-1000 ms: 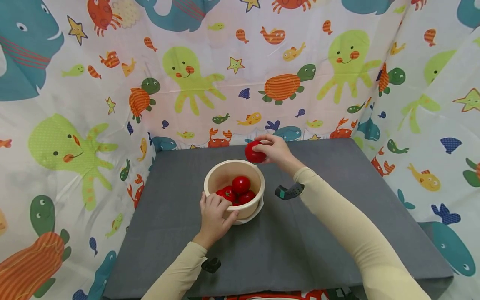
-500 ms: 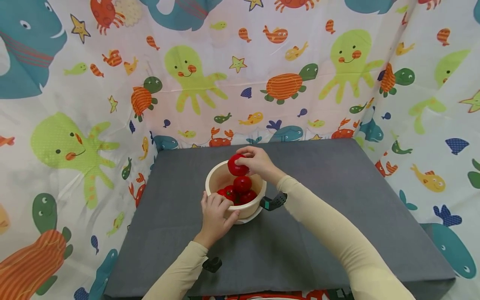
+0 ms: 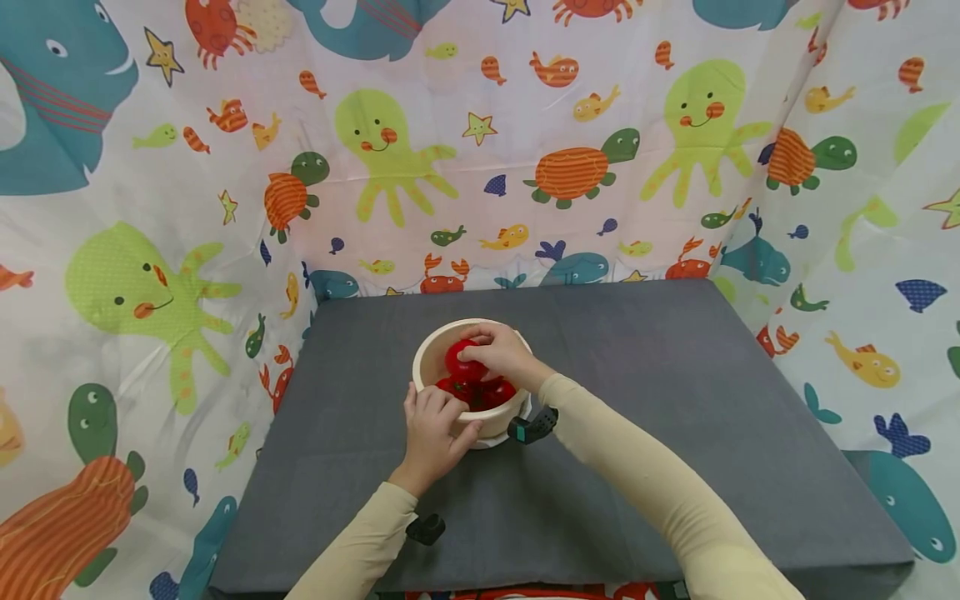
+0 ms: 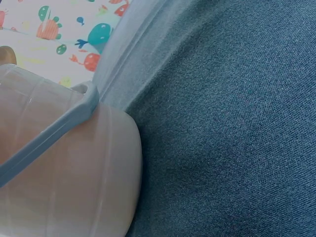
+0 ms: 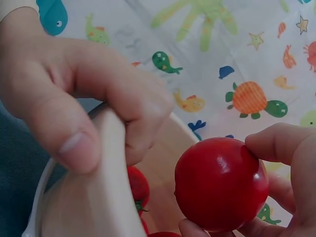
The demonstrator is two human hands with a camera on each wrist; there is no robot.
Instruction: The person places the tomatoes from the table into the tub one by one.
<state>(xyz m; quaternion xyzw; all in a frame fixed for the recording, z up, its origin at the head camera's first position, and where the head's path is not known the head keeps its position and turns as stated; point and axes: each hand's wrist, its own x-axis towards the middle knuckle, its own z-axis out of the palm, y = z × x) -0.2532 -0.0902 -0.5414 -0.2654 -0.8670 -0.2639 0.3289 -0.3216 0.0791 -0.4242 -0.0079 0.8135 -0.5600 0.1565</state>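
Observation:
A cream-coloured bucket [image 3: 424, 357] stands on the table, several red tomatoes [image 3: 498, 393] lying inside. At its near left rim, my left hand [image 3: 433, 429] grips the wall, fingers over the inside and thumb outside, as the right wrist view shows. My right hand [image 3: 508, 358] reaches in over the far right rim. It holds a glossy red tomato [image 5: 219, 185] between thumb and fingers, just above the others; whether they touch is hard to tell. In the left wrist view the bucket's outer wall [image 4: 79, 182] and grey handle [image 4: 54, 128] show, but not the left hand's fingers.
A dark grey cloth covers the table [image 3: 637, 450], reaching its front edge. Curtains [image 3: 480, 175] printed with sea animals hang behind and on both sides. Dark straps [image 3: 532, 426] sit at both wrists.
My right hand has carried the tomato left and down, from beyond the bucket's far right rim into the bucket. The left hand keeps its grip on the rim.

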